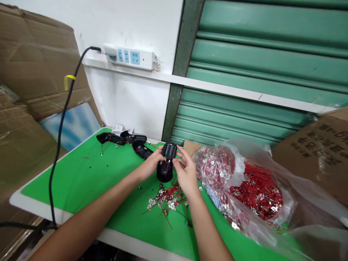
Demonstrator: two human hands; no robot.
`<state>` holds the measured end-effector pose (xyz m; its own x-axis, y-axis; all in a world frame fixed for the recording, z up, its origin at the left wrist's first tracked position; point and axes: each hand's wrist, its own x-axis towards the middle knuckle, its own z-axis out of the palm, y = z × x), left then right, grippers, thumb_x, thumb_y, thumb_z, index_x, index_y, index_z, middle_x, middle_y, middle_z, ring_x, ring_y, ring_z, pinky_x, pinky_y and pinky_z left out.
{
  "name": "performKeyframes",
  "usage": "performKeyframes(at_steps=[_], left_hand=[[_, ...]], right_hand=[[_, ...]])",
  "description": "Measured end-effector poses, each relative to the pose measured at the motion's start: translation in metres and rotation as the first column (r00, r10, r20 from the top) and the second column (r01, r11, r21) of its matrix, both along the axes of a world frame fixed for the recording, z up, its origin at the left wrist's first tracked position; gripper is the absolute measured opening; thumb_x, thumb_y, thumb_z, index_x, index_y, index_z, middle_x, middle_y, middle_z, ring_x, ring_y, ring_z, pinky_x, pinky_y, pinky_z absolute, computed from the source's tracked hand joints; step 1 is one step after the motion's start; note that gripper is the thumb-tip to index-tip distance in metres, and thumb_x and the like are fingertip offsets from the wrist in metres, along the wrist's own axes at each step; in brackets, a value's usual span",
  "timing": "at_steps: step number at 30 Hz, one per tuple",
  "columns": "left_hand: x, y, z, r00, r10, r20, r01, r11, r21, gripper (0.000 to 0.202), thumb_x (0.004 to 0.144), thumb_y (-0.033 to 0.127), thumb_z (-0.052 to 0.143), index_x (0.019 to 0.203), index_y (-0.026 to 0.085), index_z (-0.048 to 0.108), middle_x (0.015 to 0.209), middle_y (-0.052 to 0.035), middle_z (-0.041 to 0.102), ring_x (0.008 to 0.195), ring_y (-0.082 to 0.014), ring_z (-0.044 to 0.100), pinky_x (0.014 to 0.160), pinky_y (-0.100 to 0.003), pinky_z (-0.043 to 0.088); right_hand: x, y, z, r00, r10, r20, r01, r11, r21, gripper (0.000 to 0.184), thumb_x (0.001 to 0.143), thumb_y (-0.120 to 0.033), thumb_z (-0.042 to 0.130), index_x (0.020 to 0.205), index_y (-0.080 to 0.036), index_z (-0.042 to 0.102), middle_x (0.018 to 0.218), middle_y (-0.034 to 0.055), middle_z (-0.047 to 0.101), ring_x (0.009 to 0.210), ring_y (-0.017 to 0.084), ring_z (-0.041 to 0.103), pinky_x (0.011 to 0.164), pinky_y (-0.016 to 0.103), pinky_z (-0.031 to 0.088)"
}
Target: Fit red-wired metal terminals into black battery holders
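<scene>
Between my two hands is a black plastic housing (164,170), its broad rounded end toward me, with a thin red wire running along it. My left hand (152,164) grips its left side, the thumb lying near the middle. On the other side my right hand (186,167) has its fingers bent at the housing's right edge; whether the fingertips pinch a small part cannot be made out. Just below lies a loose pile of metal contacts with red wires (168,197). Several similar black housings (140,148) rest on the green mat behind my left hand.
Clear plastic bags of red-wired contacts (255,188) take up the table's right side. A black cable (63,108) hangs at left from a power strip (136,57). Cardboard boxes (35,65) stand at left, and a green shutter (258,54) lies behind.
</scene>
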<state>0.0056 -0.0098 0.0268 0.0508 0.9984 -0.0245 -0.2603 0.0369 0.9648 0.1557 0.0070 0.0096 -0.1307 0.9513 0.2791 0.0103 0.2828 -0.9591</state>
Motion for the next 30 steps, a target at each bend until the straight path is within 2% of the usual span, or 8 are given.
performKeyframes(at_steps=[6, 9, 12, 15, 20, 24, 30], left_hand=[[0.0, -0.001, -0.001, 0.999, -0.027, 0.033, 0.026, 1.0, 0.017, 0.057, 0.067, 0.033, 0.058, 0.122, 0.018, 0.051, 0.124, -0.0058, 0.063, 0.107, -0.0197, 0.058, 0.094, -0.03, 0.046], [0.0, 0.0, -0.003, 1.0, -0.021, 0.011, 0.021, 0.999, 0.024, 0.058, 0.067, 0.034, 0.058, 0.123, 0.018, 0.051, 0.124, -0.0059, 0.063, 0.11, -0.0205, 0.057, 0.098, -0.031, 0.044], [0.001, 0.001, -0.005, 1.0, -0.004, -0.021, 0.005, 0.999, 0.035, 0.059, 0.065, 0.031, 0.059, 0.122, 0.018, 0.052, 0.122, -0.0055, 0.062, 0.117, -0.0216, 0.053, 0.104, -0.031, 0.04], [0.001, 0.0, -0.003, 0.999, -0.011, -0.053, 0.012, 1.0, 0.023, 0.061, 0.064, 0.028, 0.059, 0.123, 0.018, 0.051, 0.121, -0.0051, 0.061, 0.116, -0.0211, 0.052, 0.106, -0.031, 0.039], [0.002, -0.004, 0.004, 0.998, -0.01, -0.059, 0.011, 1.0, 0.017, 0.064, 0.06, 0.027, 0.057, 0.123, 0.016, 0.05, 0.116, -0.0048, 0.061, 0.111, -0.0203, 0.052, 0.104, -0.031, 0.04], [0.003, -0.007, 0.006, 0.99, -0.032, -0.134, 0.041, 0.997, 0.067, 0.063, 0.07, 0.028, 0.064, 0.128, 0.015, 0.047, 0.115, -0.0064, 0.061, 0.112, -0.0208, 0.054, 0.104, -0.033, 0.043], [0.003, -0.007, 0.001, 0.972, -0.047, -0.231, 0.086, 0.983, 0.162, 0.062, 0.079, 0.031, 0.068, 0.133, 0.012, 0.044, 0.122, -0.0105, 0.059, 0.116, -0.0213, 0.056, 0.109, -0.036, 0.043]], right_hand=[[-0.001, -0.002, 0.004, 1.0, -0.001, -0.003, 0.001, 0.999, -0.033, 0.054, 0.083, -0.026, 0.059, 0.136, -0.02, 0.063, 0.118, 0.0128, 0.07, 0.091, 0.019, 0.07, 0.065, 0.027, 0.056], [-0.001, -0.002, 0.004, 1.0, -0.001, -0.005, 0.001, 1.0, -0.02, 0.053, 0.083, -0.026, 0.058, 0.135, -0.019, 0.063, 0.116, 0.0125, 0.071, 0.092, 0.02, 0.071, 0.067, 0.028, 0.057], [-0.002, -0.002, 0.003, 1.0, 0.001, -0.017, -0.001, 1.0, -0.013, 0.052, 0.083, -0.026, 0.058, 0.134, -0.018, 0.063, 0.114, 0.0128, 0.072, 0.1, 0.022, 0.07, 0.076, 0.033, 0.059], [-0.002, -0.001, 0.002, 0.999, 0.016, -0.034, -0.017, 1.0, -0.012, 0.052, 0.083, -0.026, 0.059, 0.134, -0.018, 0.062, 0.113, 0.0123, 0.072, 0.103, 0.023, 0.07, 0.083, 0.036, 0.059], [-0.001, -0.002, 0.004, 0.999, 0.009, -0.046, -0.01, 1.0, -0.02, 0.053, 0.081, -0.029, 0.061, 0.133, -0.018, 0.063, 0.111, 0.0106, 0.073, 0.102, 0.022, 0.07, 0.084, 0.034, 0.057], [-0.001, -0.003, 0.005, 0.999, 0.005, -0.044, -0.006, 1.0, -0.031, 0.054, 0.08, -0.03, 0.061, 0.133, -0.018, 0.063, 0.11, 0.0098, 0.072, 0.102, 0.022, 0.069, 0.085, 0.034, 0.056], [-0.002, -0.002, 0.004, 0.999, -0.005, -0.043, 0.004, 1.0, -0.028, 0.054, 0.08, -0.029, 0.061, 0.132, -0.019, 0.063, 0.109, 0.0088, 0.072, 0.1, 0.021, 0.068, 0.085, 0.034, 0.056]])
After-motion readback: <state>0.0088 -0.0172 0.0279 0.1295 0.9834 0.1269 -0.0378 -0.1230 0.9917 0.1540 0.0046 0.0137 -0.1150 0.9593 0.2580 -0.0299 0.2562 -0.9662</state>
